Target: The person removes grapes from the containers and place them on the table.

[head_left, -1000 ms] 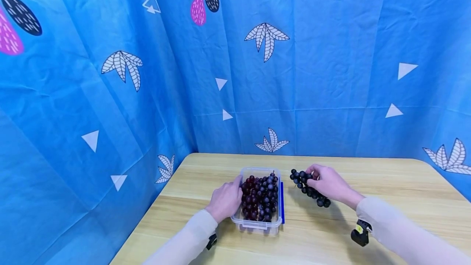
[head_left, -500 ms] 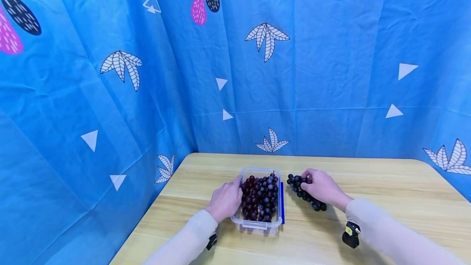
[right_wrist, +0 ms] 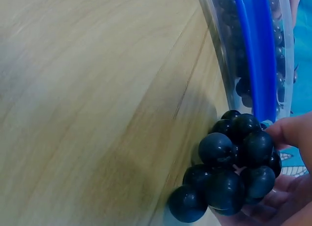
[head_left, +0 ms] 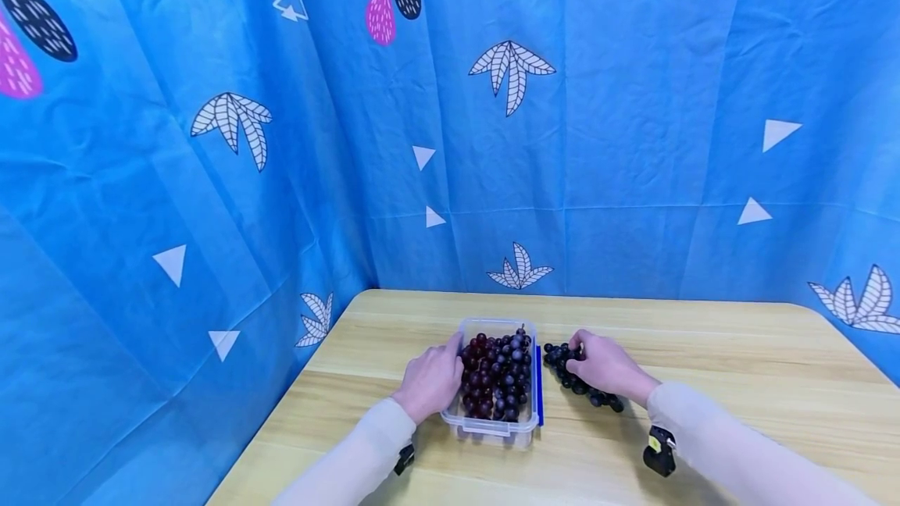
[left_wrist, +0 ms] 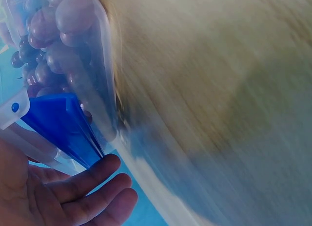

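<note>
A clear plastic food container (head_left: 485, 426) stands on the table with red grapes (head_left: 478, 381) on its left and purple-black grapes (head_left: 516, 373) on its right. My left hand (head_left: 432, 381) holds its left wall by the rim; the left wrist view shows fingers (left_wrist: 92, 179) by a blue side flap (left_wrist: 63, 123). Right of the container, my right hand (head_left: 608, 365) pinches a bunch of black grapes (head_left: 573, 381) from above, low over the table. In the right wrist view, the bunch (right_wrist: 226, 172) hangs beside the container; whether it touches the table cannot be told.
The pale wooden table (head_left: 759, 381) extends to the right of the right hand. A blue patterned curtain (head_left: 633, 139) hangs behind it and along the left side. Another blue flap (head_left: 540, 385) hangs down the container's right side.
My right hand has moved left and down with the black grapes, bringing them closer to the container and the tabletop. My left hand has stayed on the container's rim.
</note>
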Demonstrator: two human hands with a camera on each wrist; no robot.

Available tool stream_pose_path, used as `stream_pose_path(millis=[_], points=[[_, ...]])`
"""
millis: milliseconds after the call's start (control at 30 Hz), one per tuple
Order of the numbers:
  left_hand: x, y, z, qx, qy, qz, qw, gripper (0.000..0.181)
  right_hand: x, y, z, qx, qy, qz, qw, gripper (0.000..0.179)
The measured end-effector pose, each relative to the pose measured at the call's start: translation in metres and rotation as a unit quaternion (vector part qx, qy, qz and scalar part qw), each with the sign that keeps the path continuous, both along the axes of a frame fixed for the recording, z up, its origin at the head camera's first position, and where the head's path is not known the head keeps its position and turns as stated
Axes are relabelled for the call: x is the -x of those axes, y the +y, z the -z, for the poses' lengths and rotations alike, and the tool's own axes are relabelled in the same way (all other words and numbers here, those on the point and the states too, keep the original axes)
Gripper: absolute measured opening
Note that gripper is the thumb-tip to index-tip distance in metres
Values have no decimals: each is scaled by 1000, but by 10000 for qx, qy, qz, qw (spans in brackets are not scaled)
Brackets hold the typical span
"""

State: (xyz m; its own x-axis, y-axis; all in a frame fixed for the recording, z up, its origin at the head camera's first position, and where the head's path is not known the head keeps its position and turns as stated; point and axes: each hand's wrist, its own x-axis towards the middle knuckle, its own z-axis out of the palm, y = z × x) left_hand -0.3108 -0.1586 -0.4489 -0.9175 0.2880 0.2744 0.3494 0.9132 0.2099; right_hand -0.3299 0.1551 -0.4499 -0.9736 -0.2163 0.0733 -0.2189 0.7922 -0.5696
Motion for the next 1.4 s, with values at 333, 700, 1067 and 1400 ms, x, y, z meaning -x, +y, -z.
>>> stream_pose_path(millis=[333, 700, 1067, 1400], points=[[1, -1, 0, 9, -38, -16, 10000, 51, -11, 6, -8, -135, -87, -369, 9992, 46], [2, 0, -1, 6, -64, -34, 10000, 51, -29, 17, -14, -617, -411, -595, 9955, 97], [2, -1, 0, 18, -28, -45, 10000, 51, -35, 12, -14, -417, -637, -509, 9958, 96], [3, 0, 0, 22, -76, -64, 9999, 51, -37, 0, -17, -54, -1119, -134, 9936, 96]])
